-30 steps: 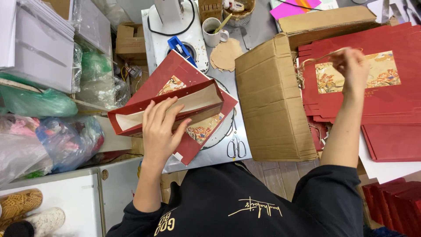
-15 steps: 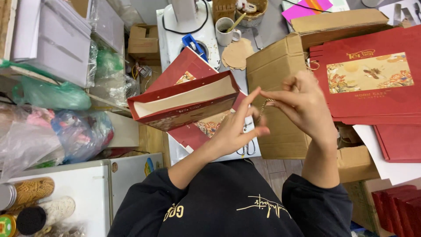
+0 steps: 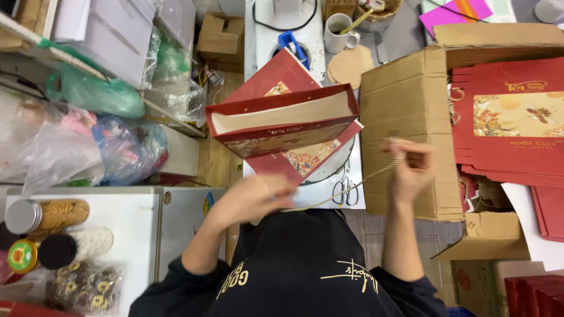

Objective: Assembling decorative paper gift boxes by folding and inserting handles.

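Head view: gold cord stretched taut between both hands, long axis running 8 to 2 o'clock. Left hand and right hand fingers pinch its ends; red paper bag at 12 o'clock, nearer the left hand.

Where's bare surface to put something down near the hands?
Little. Bare white top left of the left hand, beyond the jars. A strip by the scissors, under the cord in the right hand. Crowded: red bags centre, cardboard box right.
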